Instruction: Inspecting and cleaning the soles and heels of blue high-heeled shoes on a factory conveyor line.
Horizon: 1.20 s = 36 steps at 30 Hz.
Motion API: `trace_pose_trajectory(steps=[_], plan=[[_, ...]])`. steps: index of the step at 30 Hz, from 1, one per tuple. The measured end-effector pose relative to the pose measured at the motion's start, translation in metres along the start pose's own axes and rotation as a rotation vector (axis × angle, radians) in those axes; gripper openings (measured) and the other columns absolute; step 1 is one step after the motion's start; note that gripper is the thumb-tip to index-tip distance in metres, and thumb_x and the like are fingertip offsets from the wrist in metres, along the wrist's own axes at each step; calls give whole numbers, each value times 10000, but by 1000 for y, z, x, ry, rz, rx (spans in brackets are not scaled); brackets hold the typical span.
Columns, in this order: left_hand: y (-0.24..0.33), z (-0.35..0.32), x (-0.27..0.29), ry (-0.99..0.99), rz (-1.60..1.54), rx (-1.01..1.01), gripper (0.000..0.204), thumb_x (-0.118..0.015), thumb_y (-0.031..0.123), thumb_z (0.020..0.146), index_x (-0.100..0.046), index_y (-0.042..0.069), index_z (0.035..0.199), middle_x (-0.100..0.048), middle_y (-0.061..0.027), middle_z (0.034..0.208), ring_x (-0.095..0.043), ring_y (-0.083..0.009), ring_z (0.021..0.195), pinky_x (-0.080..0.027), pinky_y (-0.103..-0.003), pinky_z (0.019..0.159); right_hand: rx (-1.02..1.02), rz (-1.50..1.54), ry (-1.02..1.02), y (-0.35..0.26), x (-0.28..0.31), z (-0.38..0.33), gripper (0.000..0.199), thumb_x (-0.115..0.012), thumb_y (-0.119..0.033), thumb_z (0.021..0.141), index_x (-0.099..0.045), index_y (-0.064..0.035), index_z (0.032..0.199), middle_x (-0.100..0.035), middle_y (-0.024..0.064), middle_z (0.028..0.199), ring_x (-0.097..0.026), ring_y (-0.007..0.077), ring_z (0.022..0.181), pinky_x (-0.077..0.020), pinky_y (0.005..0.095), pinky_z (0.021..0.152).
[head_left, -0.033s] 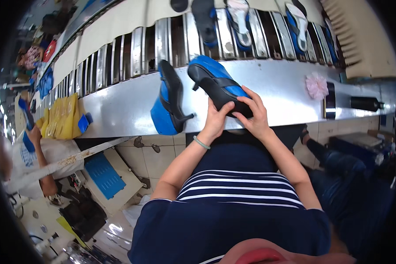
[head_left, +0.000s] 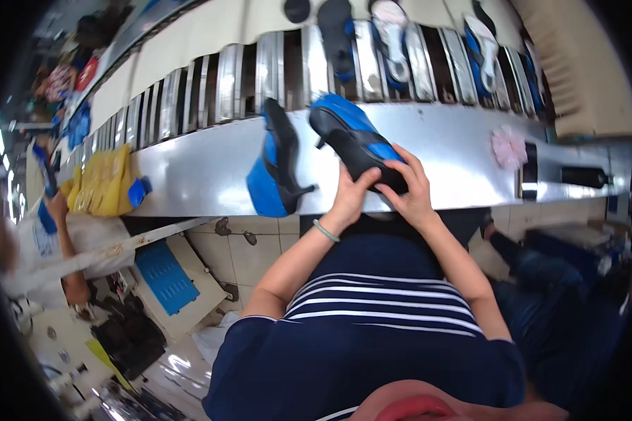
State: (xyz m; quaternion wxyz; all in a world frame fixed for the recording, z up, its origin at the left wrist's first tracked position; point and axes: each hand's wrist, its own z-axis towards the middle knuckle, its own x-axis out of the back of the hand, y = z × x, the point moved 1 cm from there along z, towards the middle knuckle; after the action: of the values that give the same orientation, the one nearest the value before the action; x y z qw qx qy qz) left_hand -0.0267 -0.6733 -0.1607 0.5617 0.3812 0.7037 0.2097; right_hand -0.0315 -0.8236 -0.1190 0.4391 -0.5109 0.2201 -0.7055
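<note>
Together our left hand [head_left: 351,198] and right hand [head_left: 413,191] close around the heel of a blue-and-black shoe [head_left: 354,140] on the shiny metal counter [head_left: 203,175], beside its upturned blue-soled mate [head_left: 275,165].

Blue and black shoe [head_left: 354,140], held up off the shiny metal, black sole facing up, toe pointing away to the left. Second shoe [head_left: 274,165], same colours, just beside on the left, standing on its side.
</note>
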Motion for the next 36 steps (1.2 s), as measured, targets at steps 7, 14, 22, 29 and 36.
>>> trace_pose_trajectory(steps=[7, 14, 22, 29, 36], plan=[[-6, -1, -7, -13, 204, -4, 775, -686, 68, 860, -191, 61, 1456, -450, -108, 1301, -463, -200, 1214, -428, -352, 1010, -106, -18, 29, 1, -4, -8, 478, -808, -47, 661, -562, -64, 1070, -480, 223, 1334, -494, 412, 1204, -415, 453, 995], [-28, 1, -7, -64, 74, 112, 753, -557, 275, 992, -42, 113, 1517, -299, -124, 1456, -329, -214, 1341, -318, -366, 1095, -173, -73, 40, -11, 3, 3, 455, -809, -36, 640, -569, -44, 1027, -484, 208, 1345, -453, 395, 1232, -357, 455, 1031], [-26, 2, -19, -40, -10, 186, 677, -530, 394, 988, -115, 137, 1456, -349, -98, 1383, -370, -205, 1284, -315, -373, 1065, -409, -117, 152, -11, -3, 13, 373, -798, -74, 642, -605, -73, 961, -508, 176, 1331, -453, 375, 1279, -143, 618, 1112], [-14, -5, -30, -125, -43, 216, 532, -498, 280, 1001, -207, 212, 1442, -379, -55, 1398, -384, -205, 1319, -350, -420, 1077, -409, -137, 185, -2, -4, 9, 327, -799, -89, 620, -608, -95, 885, -550, 139, 1161, -493, 353, 1207, -242, 571, 1053], [-6, -3, -21, -229, 144, 184, 837, -623, -39, 862, -85, 155, 1474, -260, -82, 1486, -364, -232, 1348, -379, -424, 1092, -344, 187, 133, 33, 21, 26, 367, -857, -100, 580, -634, -48, 866, -580, 125, 1034, -571, 300, 1086, -441, 372, 934]])
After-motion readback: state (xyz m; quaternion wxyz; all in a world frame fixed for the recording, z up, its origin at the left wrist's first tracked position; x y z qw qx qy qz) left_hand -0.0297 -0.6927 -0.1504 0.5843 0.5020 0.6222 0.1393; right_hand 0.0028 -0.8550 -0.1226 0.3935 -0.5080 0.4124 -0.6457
